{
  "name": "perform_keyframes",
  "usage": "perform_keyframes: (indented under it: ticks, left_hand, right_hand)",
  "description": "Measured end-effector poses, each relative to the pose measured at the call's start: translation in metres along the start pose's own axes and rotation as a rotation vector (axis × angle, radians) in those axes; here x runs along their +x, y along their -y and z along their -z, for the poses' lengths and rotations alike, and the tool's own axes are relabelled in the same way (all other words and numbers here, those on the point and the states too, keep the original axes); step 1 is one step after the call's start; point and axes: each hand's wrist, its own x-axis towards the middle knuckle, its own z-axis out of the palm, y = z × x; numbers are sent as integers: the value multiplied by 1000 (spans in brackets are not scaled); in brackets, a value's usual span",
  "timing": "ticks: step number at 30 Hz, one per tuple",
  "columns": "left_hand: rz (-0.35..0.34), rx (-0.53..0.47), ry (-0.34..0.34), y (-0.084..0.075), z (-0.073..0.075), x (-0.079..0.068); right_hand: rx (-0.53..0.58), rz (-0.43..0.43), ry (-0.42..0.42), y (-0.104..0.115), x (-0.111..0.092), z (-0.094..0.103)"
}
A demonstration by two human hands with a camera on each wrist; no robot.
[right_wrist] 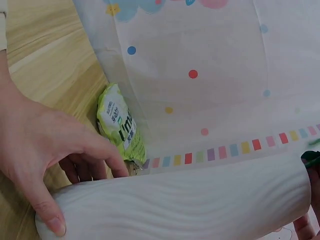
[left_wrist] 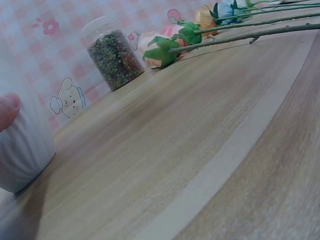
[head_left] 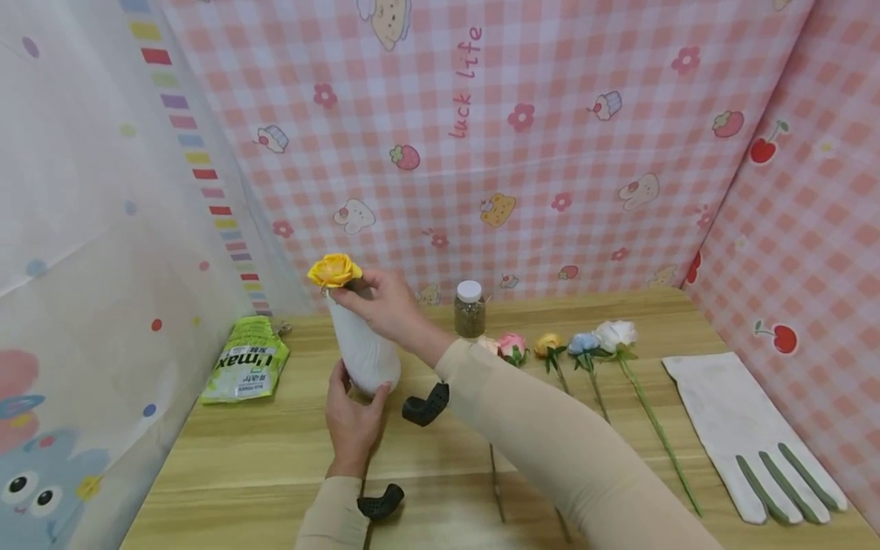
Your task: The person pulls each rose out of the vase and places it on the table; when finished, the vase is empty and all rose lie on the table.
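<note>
A white vase (head_left: 363, 347) with a wavy ribbed surface stands on the table. Low on its body, my left hand (head_left: 352, 424) holds it, thumb on the near side and fingers around the other; the right wrist view shows the same left hand (right_wrist: 55, 140) at the base. A yellow rose (head_left: 334, 270) sits at the vase's mouth, its stem hidden inside. Right beneath the bloom, my right hand (head_left: 385, 305) pinches the rose at the rim. Some green leaf (right_wrist: 311, 158) shows there in the right wrist view.
A jar of small granules (head_left: 470, 313) stands behind. Right of it lie several artificial flowers, among them a pink one (head_left: 512, 345), a blue one (head_left: 583, 343) and a white one (head_left: 615, 334). White gloves (head_left: 729, 412) lie far right; a green packet (head_left: 247, 363) leans at left.
</note>
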Motion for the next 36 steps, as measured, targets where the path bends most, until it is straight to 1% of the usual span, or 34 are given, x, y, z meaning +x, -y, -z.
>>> perform_keyframes:
  ticks: [4, 9, 13, 16, 18, 27, 36]
  left_hand:
    - [-11, -13, 1, 0, -1, 1]
    - [-27, -27, -8, 2, -3, 1]
    - [-34, -19, -12, 3, -4, 0]
    - [-33, -14, -10, 3, -4, -1]
    - [-33, -14, -9, 3, -4, 0]
    - [-19, 2, 1, 3, -2, 0]
    - [-15, 3, -3, 2, -1, 0]
  right_hand:
    - [-35, 27, -12, -2, 0, 2]
    - [-147, 48, -27, -5, 0, 4]
    - [-252, 50, -53, -6, 0, 6]
    - [-301, 44, -70, -7, -1, 7]
    - [-306, 49, -78, -7, -1, 9]
    - [-230, 48, -142, -8, -2, 11]
    - [-113, 27, -137, -8, -1, 18]
